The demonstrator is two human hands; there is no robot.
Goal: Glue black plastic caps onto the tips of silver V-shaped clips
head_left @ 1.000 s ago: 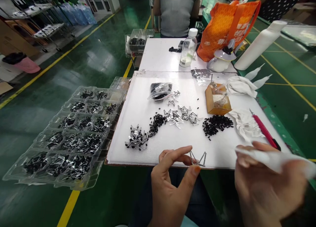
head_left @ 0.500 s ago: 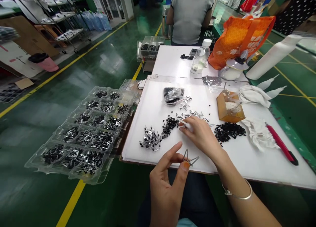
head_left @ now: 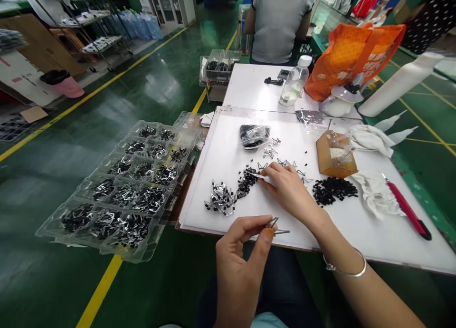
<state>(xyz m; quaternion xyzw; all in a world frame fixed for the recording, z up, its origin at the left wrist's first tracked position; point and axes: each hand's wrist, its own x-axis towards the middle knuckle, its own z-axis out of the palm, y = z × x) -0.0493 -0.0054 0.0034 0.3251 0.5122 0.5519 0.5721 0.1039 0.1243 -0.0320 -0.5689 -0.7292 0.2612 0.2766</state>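
My left hand (head_left: 239,266) pinches a small V-shaped metal clip (head_left: 277,226) between thumb and fingers, at the near edge of the white board (head_left: 356,233). My right hand (head_left: 288,188) rests on the board with its fingers closed on a thin white pointed tool (head_left: 257,176). The tool's tip touches a small pile of black parts (head_left: 245,181). To the left of that pile lies a heap of assembled clips (head_left: 221,199). Loose metal clips (head_left: 281,164) are scattered just behind my right hand.
A clear compartment tray (head_left: 121,195) of finished parts sits left of the board. A larger black pile (head_left: 334,190), an amber box (head_left: 335,154), white cloths (head_left: 374,192), a red knife (head_left: 406,207), a parts bag (head_left: 253,135), a bottle (head_left: 294,81) and an orange bag (head_left: 351,52) are around. A person (head_left: 281,19) stands beyond.
My right hand went from near my body out to the black parts with the white tool. My left hand turned the clip and closed its pinch slightly. The view shifted.
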